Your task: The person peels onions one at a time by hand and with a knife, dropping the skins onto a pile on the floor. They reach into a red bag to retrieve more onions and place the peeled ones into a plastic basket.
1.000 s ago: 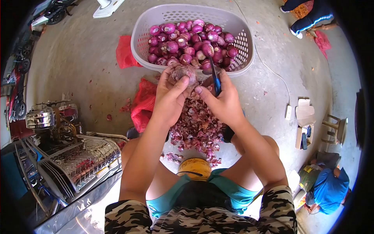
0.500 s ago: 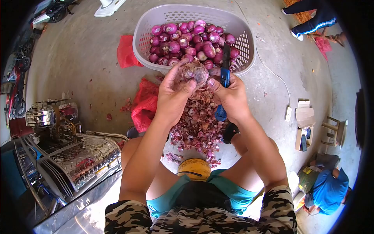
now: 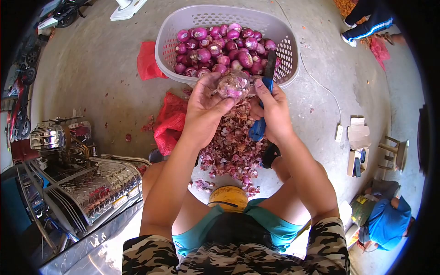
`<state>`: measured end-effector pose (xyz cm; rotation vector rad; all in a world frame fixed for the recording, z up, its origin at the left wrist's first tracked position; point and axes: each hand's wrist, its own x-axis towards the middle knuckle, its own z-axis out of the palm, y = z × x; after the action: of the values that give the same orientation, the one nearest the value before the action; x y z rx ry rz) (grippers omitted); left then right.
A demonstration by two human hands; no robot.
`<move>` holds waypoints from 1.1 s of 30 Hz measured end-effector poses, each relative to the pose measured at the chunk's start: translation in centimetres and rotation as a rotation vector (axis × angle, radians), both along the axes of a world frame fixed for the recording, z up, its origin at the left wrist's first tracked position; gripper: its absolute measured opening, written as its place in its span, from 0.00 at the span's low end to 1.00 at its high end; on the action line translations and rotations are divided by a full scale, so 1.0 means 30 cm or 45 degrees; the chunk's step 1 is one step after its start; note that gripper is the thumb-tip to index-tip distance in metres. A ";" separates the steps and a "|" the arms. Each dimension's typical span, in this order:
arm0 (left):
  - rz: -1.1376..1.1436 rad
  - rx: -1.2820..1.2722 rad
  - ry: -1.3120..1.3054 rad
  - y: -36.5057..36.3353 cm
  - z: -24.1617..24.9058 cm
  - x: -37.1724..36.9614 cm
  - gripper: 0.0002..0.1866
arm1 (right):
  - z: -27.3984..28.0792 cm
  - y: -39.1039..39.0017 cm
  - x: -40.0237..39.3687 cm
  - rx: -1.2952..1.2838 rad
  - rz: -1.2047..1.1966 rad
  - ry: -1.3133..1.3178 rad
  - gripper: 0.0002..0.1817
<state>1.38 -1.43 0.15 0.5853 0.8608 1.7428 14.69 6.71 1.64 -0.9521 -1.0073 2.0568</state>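
My left hand (image 3: pixel 205 107) is closed around a red onion (image 3: pixel 233 85) with dry, papery skin still on it. In my right hand (image 3: pixel 273 109) is a utility knife with a blue handle (image 3: pixel 257 130), its dark blade (image 3: pixel 270 66) pointing away from me. The right thumb and fingers lie close to the onion's right side. Just beyond both hands stands a grey plastic basket (image 3: pixel 176 13), holding many shiny purple peeled onions (image 3: pixel 203 55). Below my hands, a heap of loose onion skins (image 3: pixel 231 151) covers the floor between my feet.
Red mesh bags (image 3: pixel 172 121) lie left of the skins. A white cable with a power strip (image 3: pixel 339 133) runs along the right floor, near an open cardboard box (image 3: pixel 358 142) and a stool (image 3: pixel 395 153). A shiny metal sidecar (image 3: pixel 101 183) stands at left. Two other people are at the right edges.
The onion has turned in my left hand, showing a paler, purplish side. My right hand has shifted its grip, and the knife blade tilts further right. The person at top right has moved a leg.
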 end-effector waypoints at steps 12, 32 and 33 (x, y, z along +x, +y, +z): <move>0.030 0.143 0.243 0.002 0.048 -0.001 0.38 | 0.011 -0.004 0.005 0.123 0.075 -0.136 0.11; 0.150 0.083 0.232 -0.017 0.015 -0.034 0.33 | 0.027 -0.108 -0.028 1.291 0.247 -0.916 0.13; 0.153 0.088 0.242 -0.017 0.018 -0.036 0.33 | 0.031 -0.106 -0.030 1.291 0.252 -0.916 0.13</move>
<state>0.29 -1.95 0.71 0.7683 0.9875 1.8528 13.80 3.53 2.58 -1.0104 -2.2671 0.9885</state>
